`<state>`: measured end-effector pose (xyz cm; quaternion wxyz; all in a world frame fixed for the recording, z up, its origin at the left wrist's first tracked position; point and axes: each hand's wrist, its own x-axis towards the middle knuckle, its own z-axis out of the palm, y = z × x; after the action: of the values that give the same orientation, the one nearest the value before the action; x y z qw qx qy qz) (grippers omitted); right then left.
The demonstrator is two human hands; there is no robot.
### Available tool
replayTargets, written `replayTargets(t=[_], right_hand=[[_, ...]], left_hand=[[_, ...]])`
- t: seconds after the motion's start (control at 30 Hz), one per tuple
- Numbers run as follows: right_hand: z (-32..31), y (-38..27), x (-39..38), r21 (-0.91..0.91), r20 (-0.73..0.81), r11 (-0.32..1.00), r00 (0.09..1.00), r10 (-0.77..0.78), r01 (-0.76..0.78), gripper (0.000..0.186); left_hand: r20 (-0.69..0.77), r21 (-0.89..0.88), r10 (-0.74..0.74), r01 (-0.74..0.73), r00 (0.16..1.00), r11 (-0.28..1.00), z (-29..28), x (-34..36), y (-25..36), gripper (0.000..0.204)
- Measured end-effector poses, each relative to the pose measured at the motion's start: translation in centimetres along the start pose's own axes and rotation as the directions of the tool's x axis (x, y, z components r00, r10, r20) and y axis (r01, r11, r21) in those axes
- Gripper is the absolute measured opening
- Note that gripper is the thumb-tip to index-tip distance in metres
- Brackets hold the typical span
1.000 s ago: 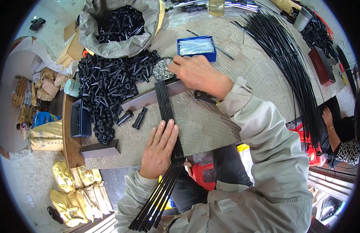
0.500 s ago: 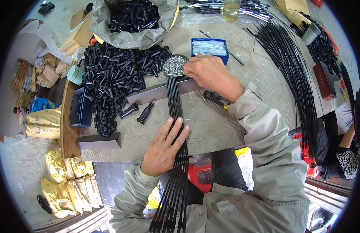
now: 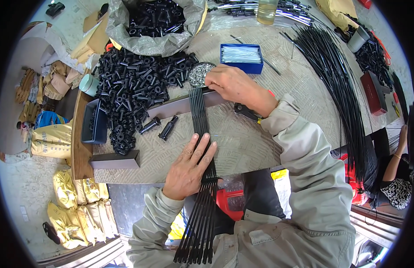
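A flat row of thin black cables (image 3: 199, 111) lies across a grey metal bar (image 3: 171, 107), its near ends hanging over the table edge. My left hand (image 3: 185, 172) rests on this row with fingers stretched out, pressing it to the table. Close to the cables' far ends, my right hand (image 3: 240, 85) is closed in a pinch; what its fingertips hold, if anything, is hidden. Just beyond them sits a round dish of small shiny metal pieces (image 3: 199, 74). Pliers (image 3: 246, 110) lie below my right wrist. Two black tubular fittings (image 3: 168, 127) lie left of the cables.
A large heap of black plastic fittings (image 3: 131, 85) covers the table's left side, below an open sack (image 3: 160, 47). Behind my right hand stands a blue box (image 3: 249, 68) of thin white sticks. A long black cable bundle (image 3: 336, 89) lies at right. Another person's arm (image 3: 392, 165) shows far right.
My right hand has shifted slightly left and nearer, from the dish's edge to the cables' far ends. My left hand stays on the cables. At far right, the other person's arm has moved.
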<state>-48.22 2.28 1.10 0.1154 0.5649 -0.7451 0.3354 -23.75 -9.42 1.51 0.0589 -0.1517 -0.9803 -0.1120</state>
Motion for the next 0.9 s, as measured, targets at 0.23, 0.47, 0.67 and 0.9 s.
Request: replayTargets(t=[0.23,0.47,0.67,0.9], right_hand=[[-1.8,0.6,-0.9,-0.245,0.084,0.969,0.995,0.049,-0.027,0.003],[-0.7,0.4,-0.2,-0.097,-0.011,0.994,0.999,-0.04,0.039,0.003],[-4.9,3.7,0.9,-0.391,-0.244,0.885,0.956,0.165,-0.253,0.007],[-5.8,7.4,1.7,-0.563,0.039,0.816,0.981,0.188,-0.134,0.006]], left_hand=[[-0.017,-0.015,0.006,-0.006,1.0,1.0,-0.1,0.1,0.1,0.079],[-0.002,-0.04,0.001,-0.002,1.0,0.999,-0.1,-0.1,0.0,0.082],[-0.01,0.024,-0.041,0.042,0.999,0.999,-0.1,0.1,0.1,0.088],[-0.003,-0.021,-0.037,0.037,0.999,0.999,-0.1,-1.3,1.5,0.093]])
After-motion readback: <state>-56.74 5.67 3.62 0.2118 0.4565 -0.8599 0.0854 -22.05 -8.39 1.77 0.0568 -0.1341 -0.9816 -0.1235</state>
